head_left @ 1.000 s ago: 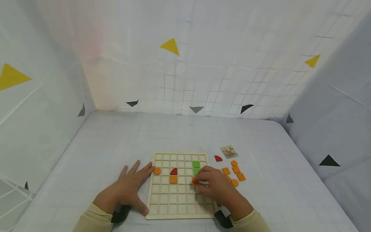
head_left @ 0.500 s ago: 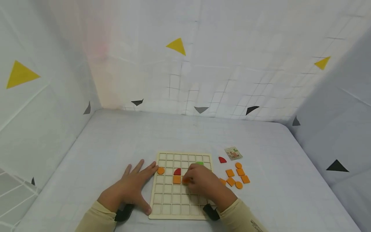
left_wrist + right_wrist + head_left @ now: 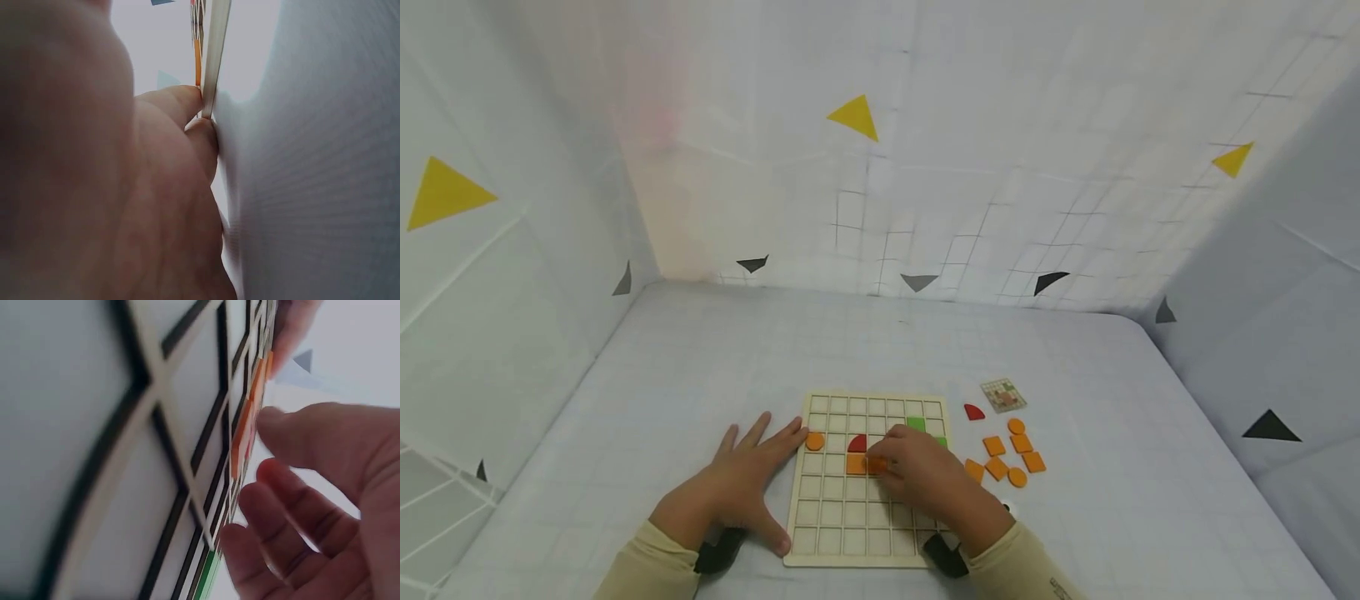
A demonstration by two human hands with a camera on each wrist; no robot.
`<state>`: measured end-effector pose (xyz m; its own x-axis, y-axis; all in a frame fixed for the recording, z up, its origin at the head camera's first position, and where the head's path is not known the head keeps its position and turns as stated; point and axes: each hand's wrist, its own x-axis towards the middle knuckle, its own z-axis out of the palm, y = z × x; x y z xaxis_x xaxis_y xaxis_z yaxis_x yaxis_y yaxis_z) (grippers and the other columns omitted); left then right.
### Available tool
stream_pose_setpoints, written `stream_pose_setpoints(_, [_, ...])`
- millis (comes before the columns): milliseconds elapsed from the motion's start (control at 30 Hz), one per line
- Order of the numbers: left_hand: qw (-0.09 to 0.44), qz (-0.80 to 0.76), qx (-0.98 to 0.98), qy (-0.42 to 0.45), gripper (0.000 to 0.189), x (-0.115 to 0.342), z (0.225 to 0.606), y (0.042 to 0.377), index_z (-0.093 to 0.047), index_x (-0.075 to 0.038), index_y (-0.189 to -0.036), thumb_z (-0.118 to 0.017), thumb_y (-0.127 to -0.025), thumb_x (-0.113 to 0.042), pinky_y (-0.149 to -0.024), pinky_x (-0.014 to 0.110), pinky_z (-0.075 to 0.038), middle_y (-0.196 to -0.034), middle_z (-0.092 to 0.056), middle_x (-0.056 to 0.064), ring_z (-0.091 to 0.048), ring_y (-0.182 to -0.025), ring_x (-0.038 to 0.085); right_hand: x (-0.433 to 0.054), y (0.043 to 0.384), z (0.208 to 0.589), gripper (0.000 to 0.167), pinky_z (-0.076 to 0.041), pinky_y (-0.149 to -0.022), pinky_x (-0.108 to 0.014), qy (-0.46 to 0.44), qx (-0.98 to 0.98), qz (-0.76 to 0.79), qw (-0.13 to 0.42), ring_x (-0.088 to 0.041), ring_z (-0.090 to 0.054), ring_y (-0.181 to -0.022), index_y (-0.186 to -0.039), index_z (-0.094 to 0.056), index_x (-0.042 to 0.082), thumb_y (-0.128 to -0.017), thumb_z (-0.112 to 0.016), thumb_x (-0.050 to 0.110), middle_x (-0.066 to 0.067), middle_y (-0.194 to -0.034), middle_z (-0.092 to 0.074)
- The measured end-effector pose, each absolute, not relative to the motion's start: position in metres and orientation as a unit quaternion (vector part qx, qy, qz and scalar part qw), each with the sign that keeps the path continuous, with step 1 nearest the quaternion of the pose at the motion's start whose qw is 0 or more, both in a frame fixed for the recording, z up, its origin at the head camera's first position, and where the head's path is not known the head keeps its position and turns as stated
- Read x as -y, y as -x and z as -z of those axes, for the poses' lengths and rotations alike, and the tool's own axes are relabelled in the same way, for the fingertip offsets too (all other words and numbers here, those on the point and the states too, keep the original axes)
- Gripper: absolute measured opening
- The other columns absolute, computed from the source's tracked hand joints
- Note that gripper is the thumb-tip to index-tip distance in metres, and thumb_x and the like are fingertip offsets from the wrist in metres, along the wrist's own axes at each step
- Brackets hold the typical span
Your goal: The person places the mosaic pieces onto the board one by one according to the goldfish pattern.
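Note:
In the head view a pale wooden grid board lies on the table. My left hand is spread along its left side, fingertips and thumb at the edge. Over the middle of the board, my right hand has curled fingers and pinches an orange square tile. That tile sits beside another orange square, below a red quarter-circle tile. The right wrist view shows the thumb right at the orange tile. An orange round tile lies near the left hand's fingertips. Green square tiles show behind the right hand.
Several loose orange squares and discs lie on the table right of the board. A red quarter-circle and a small printed pattern card are behind them. White cloth walls with yellow and black triangles surround the table.
My right hand has moved left across the board with the orange square, from below the green tiles to beside the other orange square. The left hand stays at the board's edge.

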<state>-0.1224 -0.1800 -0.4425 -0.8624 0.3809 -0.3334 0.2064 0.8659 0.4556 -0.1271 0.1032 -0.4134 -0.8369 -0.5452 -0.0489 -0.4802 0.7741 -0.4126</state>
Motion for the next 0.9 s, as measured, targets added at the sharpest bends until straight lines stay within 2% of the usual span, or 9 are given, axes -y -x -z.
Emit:
stream_pose_setpoints(100, [0.212, -0.204, -0.943, -0.157, 0.148, 0.178, 0.442, 0.123, -0.029, -0.034, -0.161, -0.093, -0.033, -0.072, -0.121, 0.071, 0.006, -0.170, -0.017, -0.013, 0.003, -0.159, 0.037, -0.116, 0.118, 0.414, 0.024, -0.056, -0.078, -0.026, 0.231, -0.937, 0.248, 0.080, -0.006, -0.061, -0.089, -0.113, -0.076, 0.021, -0.090, -0.073, 0.015, 0.009, -0.106, -0.068])
stream_pose_setpoints(267, [0.211, -0.206, -0.942, -0.157, 0.147, 0.178, 0.439, 0.121, -0.030, -0.031, -0.161, -0.095, -0.034, -0.069, -0.121, 0.070, 0.006, -0.170, -0.018, -0.010, 0.002, -0.159, 0.039, -0.142, 0.100, 0.414, 0.024, -0.057, -0.077, -0.024, 0.141, -0.926, 0.343, 0.067, -0.003, -0.062, -0.086, -0.112, -0.076, 0.022, -0.088, -0.077, 0.018, 0.011, -0.104, -0.070])
stream_pose_setpoints(533, [0.205, -0.205, -0.943, -0.162, 0.149, 0.178, 0.436, 0.120, -0.030, -0.029, -0.161, -0.094, -0.034, -0.070, -0.120, 0.072, 0.005, -0.171, -0.019, -0.008, 0.002, -0.158, 0.040, -0.195, 0.085, 0.416, 0.034, -0.057, -0.077, -0.022, -0.016, -0.923, 0.382, 0.041, -0.009, -0.065, -0.089, -0.119, -0.073, 0.019, -0.086, -0.082, 0.018, 0.003, -0.109, -0.071])
stream_pose_setpoints(633, [0.207, -0.204, -0.943, -0.162, 0.149, 0.177, 0.434, 0.120, -0.029, -0.029, -0.161, -0.093, -0.034, -0.071, -0.120, 0.073, 0.005, -0.171, -0.019, -0.007, 0.002, -0.158, 0.041, -0.215, 0.083, 0.416, 0.041, -0.058, -0.082, -0.023, -0.085, -0.922, 0.376, 0.027, -0.015, -0.065, -0.097, -0.126, -0.070, 0.017, -0.088, -0.080, 0.027, 0.000, -0.119, -0.070])
stream_pose_setpoints(767, [0.210, -0.199, -0.944, -0.160, 0.148, 0.176, 0.435, 0.120, -0.030, -0.029, -0.161, -0.094, -0.034, -0.071, -0.120, 0.073, 0.005, -0.171, -0.018, -0.007, 0.002, -0.158, 0.041, -0.240, 0.082, 0.420, 0.054, -0.056, -0.093, -0.031, -0.154, -0.913, 0.378, 0.005, -0.023, -0.063, -0.112, -0.137, -0.062, 0.013, -0.092, -0.075, 0.040, -0.008, -0.133, -0.066])
stream_pose_setpoints(900, [0.212, -0.196, -0.944, -0.157, 0.148, 0.178, 0.438, 0.120, -0.030, -0.030, -0.161, -0.094, -0.033, -0.070, -0.120, 0.073, 0.006, -0.171, -0.019, -0.006, 0.002, -0.158, 0.042, -0.257, 0.086, 0.426, 0.068, -0.057, -0.091, -0.032, -0.196, -0.898, 0.395, 0.013, -0.029, -0.059, -0.120, -0.145, -0.053, 0.010, -0.091, -0.074, 0.046, -0.014, -0.145, -0.056])
